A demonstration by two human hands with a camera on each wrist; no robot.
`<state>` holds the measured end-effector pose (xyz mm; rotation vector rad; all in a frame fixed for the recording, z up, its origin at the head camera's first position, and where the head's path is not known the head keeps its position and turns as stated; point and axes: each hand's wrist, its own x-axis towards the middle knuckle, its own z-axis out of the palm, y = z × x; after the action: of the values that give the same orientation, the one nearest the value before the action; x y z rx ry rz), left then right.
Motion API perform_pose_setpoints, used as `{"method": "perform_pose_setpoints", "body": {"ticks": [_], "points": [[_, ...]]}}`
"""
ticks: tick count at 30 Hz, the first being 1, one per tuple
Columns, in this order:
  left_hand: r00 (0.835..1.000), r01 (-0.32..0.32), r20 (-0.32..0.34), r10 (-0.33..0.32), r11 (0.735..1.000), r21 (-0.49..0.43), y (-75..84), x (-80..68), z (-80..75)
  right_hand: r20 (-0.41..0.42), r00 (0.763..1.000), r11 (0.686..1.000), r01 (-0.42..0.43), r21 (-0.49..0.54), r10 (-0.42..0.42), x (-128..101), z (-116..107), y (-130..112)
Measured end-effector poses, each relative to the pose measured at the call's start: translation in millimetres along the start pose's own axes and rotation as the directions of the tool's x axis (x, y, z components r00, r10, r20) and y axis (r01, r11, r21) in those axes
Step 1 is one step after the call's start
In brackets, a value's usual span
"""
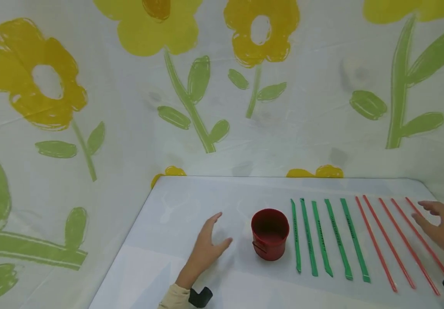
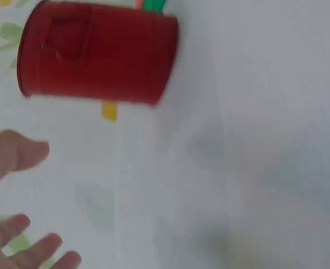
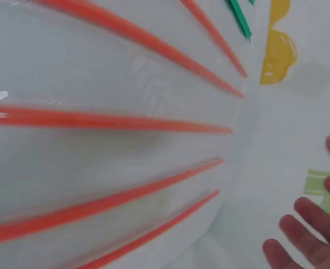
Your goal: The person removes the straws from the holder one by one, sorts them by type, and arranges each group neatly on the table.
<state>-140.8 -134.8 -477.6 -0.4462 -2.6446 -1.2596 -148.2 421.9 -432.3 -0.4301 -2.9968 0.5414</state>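
My left hand (image 1: 205, 246) hovers over the white table, fingers spread and holding nothing, to the left of a red metal bucket (image 1: 270, 240). The bucket stands upright with its mouth up; in the left wrist view its side and a small handle lug show above the thumb. At the far right my right hand (image 1: 443, 225) is held over the row of red straws (image 1: 409, 244), its fingers apart with nothing between them. In the right wrist view those straws (image 3: 114, 120) lie side by side below the hand. Several green paper-wrapped straws (image 1: 322, 238) lie between the bucket and the red ones.
The white table (image 1: 160, 257) ends at a back edge against a hanging cloth (image 1: 303, 141) printed with yellow flowers and green leaves. More of this cloth hangs along the left side. A dark wrist strap (image 1: 200, 297) sits on the left forearm.
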Motion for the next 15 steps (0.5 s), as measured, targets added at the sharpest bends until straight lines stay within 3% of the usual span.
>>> {"method": "perform_pose_setpoints", "body": {"ticks": [5, 6, 7, 12, 13, 15], "points": [[0.979, 0.031, -0.205, 0.020, 0.969, 0.244, -22.8, -8.1, -27.5, -0.109, 0.973, 0.976, 0.195, -0.093, -0.204, -25, 6, 1], [0.973, 0.042, -0.230, 0.022, 0.961, 0.273, -26.3, -9.7, -30.6, -0.160, 0.950, 0.963, 0.256, -0.083, -0.267, -28, 9, 4], [0.968, 0.053, -0.249, 0.024, 0.953, 0.300, -29.4, -11.3, -33.1, -0.164, 0.943, 0.955, 0.275, -0.116, -0.291, -32, 12, 6], [0.965, 0.076, -0.257, 0.045, 0.894, 0.441, -41.1, -18.2, -39.1, -0.152, 0.911, 0.915, 0.354, -0.192, -0.384, -47, 27, 13], [0.968, 0.077, -0.246, 0.046, 0.880, 0.469, -42.4, -19.5, -39.7, -0.108, 0.924, 0.915, 0.337, -0.221, -0.366, -50, 30, 13], [0.974, 0.083, -0.224, 0.040, 0.854, 0.514, -43.9, -21.9, -40.2, -0.082, 0.925, 0.914, 0.348, -0.208, -0.371, -52, 33, 13]]}}
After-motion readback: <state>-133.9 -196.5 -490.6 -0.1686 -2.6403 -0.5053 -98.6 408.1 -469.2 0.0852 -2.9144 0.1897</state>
